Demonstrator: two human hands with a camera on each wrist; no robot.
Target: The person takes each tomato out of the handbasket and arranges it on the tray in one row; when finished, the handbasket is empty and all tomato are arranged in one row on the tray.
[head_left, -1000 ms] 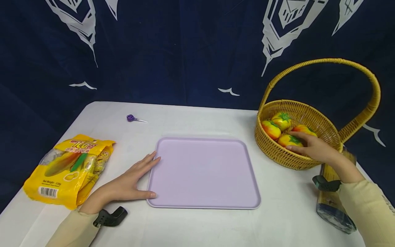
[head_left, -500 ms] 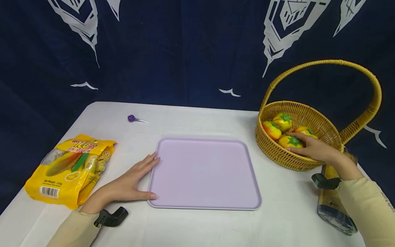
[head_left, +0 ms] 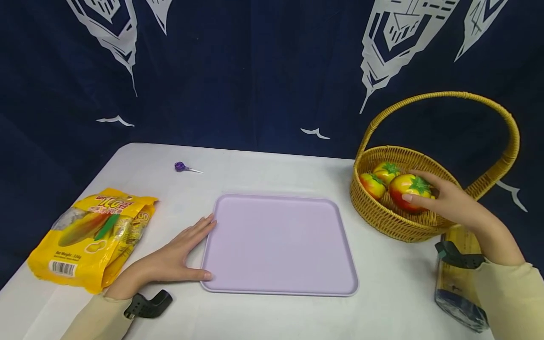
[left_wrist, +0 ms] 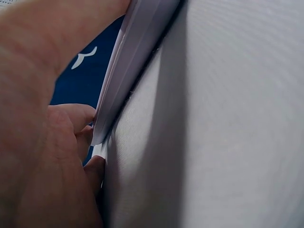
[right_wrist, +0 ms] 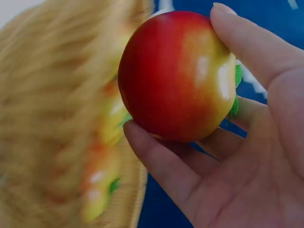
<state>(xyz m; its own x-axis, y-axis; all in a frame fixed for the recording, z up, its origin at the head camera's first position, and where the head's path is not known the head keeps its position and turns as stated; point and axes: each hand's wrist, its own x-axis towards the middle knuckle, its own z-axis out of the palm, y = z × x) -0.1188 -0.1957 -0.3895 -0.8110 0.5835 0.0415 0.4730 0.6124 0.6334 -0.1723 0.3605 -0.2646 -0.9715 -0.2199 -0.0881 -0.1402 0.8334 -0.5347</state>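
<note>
My right hand [head_left: 446,200] grips a red and yellow toy tomato [head_left: 409,190] with a green top, lifted just above the wicker basket [head_left: 395,222] at the right. The right wrist view shows the tomato [right_wrist: 176,76] held between thumb and fingers [right_wrist: 161,164], with the blurred basket [right_wrist: 52,95] behind it. Two more tomatoes [head_left: 379,179] lie in the basket. My left hand [head_left: 178,255] lies flat on the white table, its fingers and thumb against the left edge of the lilac tray [head_left: 278,243]. In the left wrist view the fingers [left_wrist: 76,133] touch the tray's rim [left_wrist: 128,71].
A yellow snack bag [head_left: 91,236] lies at the left of the table. A purple lollipop [head_left: 183,166] lies at the back. A dark packet of spaghetti [head_left: 461,274] lies under my right forearm. A dark blue curtain hangs behind the table.
My right hand has closed on one tomato and lifted it up out of the basket. The left hand has stayed at the tray's edge.
</note>
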